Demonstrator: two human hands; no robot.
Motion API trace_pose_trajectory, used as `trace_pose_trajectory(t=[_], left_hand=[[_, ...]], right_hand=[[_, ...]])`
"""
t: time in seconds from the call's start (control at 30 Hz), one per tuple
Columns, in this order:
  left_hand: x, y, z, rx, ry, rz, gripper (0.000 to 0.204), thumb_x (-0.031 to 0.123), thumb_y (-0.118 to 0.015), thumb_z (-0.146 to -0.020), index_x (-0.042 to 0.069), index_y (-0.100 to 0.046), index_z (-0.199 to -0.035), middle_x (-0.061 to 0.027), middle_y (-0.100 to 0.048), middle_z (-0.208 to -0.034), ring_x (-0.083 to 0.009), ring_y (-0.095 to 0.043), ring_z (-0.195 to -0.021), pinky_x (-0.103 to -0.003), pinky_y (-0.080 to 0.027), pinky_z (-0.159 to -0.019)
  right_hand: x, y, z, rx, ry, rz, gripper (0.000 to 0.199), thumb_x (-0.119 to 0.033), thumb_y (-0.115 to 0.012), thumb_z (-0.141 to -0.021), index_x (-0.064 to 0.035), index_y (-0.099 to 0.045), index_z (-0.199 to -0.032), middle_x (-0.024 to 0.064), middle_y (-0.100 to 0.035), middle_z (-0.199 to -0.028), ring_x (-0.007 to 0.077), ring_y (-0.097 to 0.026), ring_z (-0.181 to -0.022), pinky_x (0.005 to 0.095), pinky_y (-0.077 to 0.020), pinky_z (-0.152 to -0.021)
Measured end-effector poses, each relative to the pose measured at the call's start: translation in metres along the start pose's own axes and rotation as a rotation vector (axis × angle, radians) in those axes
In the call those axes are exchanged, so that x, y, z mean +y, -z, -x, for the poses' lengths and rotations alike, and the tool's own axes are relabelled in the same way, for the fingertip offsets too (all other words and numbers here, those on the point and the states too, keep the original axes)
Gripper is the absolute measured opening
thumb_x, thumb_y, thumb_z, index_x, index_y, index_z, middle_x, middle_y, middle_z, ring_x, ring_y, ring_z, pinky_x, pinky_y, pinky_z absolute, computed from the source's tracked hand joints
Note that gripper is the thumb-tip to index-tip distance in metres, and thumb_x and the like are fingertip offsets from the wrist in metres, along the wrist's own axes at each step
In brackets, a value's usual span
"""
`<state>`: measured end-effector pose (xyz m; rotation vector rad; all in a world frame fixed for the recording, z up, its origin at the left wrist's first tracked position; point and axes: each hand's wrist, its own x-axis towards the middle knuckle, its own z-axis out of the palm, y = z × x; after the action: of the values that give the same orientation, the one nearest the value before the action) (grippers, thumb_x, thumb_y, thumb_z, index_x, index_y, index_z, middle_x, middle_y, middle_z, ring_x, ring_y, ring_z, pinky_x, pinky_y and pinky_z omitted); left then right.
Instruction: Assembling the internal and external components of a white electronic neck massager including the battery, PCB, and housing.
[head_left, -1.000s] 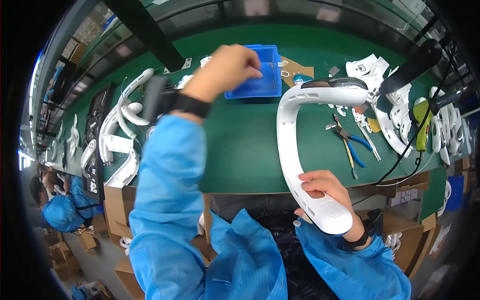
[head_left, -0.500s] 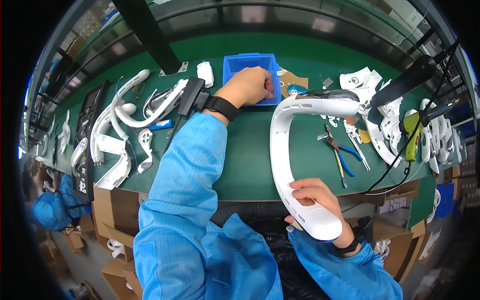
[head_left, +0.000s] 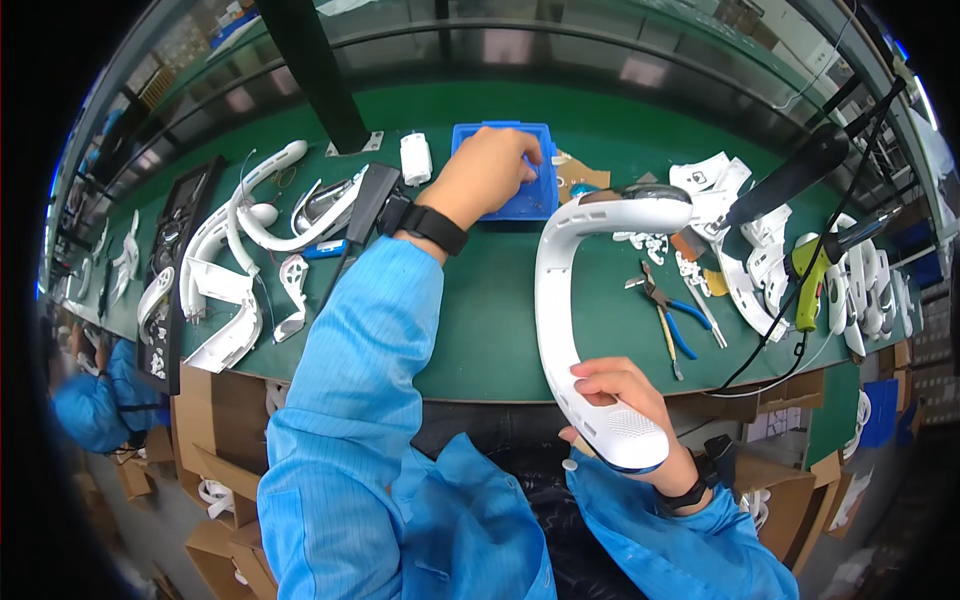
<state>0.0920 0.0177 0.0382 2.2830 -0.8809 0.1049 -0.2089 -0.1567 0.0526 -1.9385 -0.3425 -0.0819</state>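
My left hand (head_left: 492,165) is over the blue plastic bin (head_left: 545,196), its thumb and fingers pinched together near the bin's right side. Anything between those fingertips is too small to make out. Small bits lie on the bin's floor. With my right hand (head_left: 635,395) I grip a white C-shaped neck fan (head_left: 553,290) by its near end, around a cutout beside a perforated patch. The neck fan stands tilted above the bench's front edge, its curve opening to the right. Its far end, with a dark glossy part, reaches toward loose white shells.
Cutters with blue handles (head_left: 680,315) and tweezers (head_left: 705,308) lie right of the neck fan. Beyond them are a green electric screwdriver (head_left: 815,285), cables and white shells (head_left: 770,270). White curved parts (head_left: 215,260) and a black tray (head_left: 165,340) occupy the left. Cardboard boxes stand below.
My left hand has risen a little from inside the bin, fingertips now near its upper part. The neck fan has shifted slightly left in view, still in my right hand.
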Motion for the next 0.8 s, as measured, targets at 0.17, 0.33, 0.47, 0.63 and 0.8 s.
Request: trace_pose_trajectory(t=[0.17,0.33,0.47,0.63,0.8], left_hand=[[0.015,0.008,0.006,-0.077,0.108,-0.016,0.013,0.014,-0.068,-0.089,0.004,-0.072,-0.096,-0.0163,-0.073,-0.088,-0.0335,-0.07,-0.086,-0.04,-0.054,-0.079],[0.024,0.015,0.008,-0.043,0.082,-0.102,0.011,0.017,-0.069,-0.089,0.007,-0.073,-0.093,-0.0138,-0.073,-0.089,-0.0325,-0.07,-0.085,-0.041,-0.054,-0.077],[0.027,0.021,0.01,-0.049,0.137,-0.164,0.011,0.02,-0.072,-0.087,0.01,-0.073,-0.09,-0.0118,-0.074,-0.087,-0.0315,-0.07,-0.084,-0.04,-0.054,-0.076],[0.027,0.023,0.014,0.016,0.11,-0.1,0.012,0.02,-0.073,-0.085,0.009,-0.075,-0.091,-0.0126,-0.074,-0.086,-0.0327,-0.07,-0.083,-0.04,-0.054,-0.076],[0.026,0.03,0.02,0.136,-0.063,-0.001,0.014,0.012,-0.072,-0.086,0.004,-0.077,-0.097,-0.015,-0.076,-0.09,-0.0322,-0.073,-0.083,-0.038,-0.057,-0.08]], right_hand=[[-0.002,-0.003,0.001,0.003,0.005,0.014,0.05,-0.004,-0.09,-0.072,-0.0046,-0.063,-0.114,0.0167,-0.061,-0.126,0.0272,-0.066,-0.107,0.0327,-0.0587,-0.087],[-0.001,-0.003,0.002,0.005,0.025,0.053,0.05,-0.005,-0.09,-0.072,-0.0042,-0.063,-0.114,0.017,-0.062,-0.126,0.0276,-0.067,-0.108,0.0326,-0.0589,-0.087],[-0.005,-0.005,0.001,0.012,0.023,0.06,0.049,-0.005,-0.09,-0.072,-0.0033,-0.063,-0.113,0.0171,-0.062,-0.125,0.0271,-0.067,-0.107,0.0322,-0.0586,-0.087],[-0.009,-0.006,0.0,0.012,0.055,0.086,0.049,-0.004,-0.09,-0.073,-0.0023,-0.063,-0.113,0.017,-0.062,-0.124,0.0268,-0.067,-0.107,0.0324,-0.0583,-0.087],[-0.01,-0.006,0.001,0.017,0.071,0.113,0.048,-0.005,-0.089,-0.073,-0.0023,-0.063,-0.113,0.0167,-0.062,-0.122,0.0286,-0.067,-0.105,0.0334,-0.0575,-0.087]])
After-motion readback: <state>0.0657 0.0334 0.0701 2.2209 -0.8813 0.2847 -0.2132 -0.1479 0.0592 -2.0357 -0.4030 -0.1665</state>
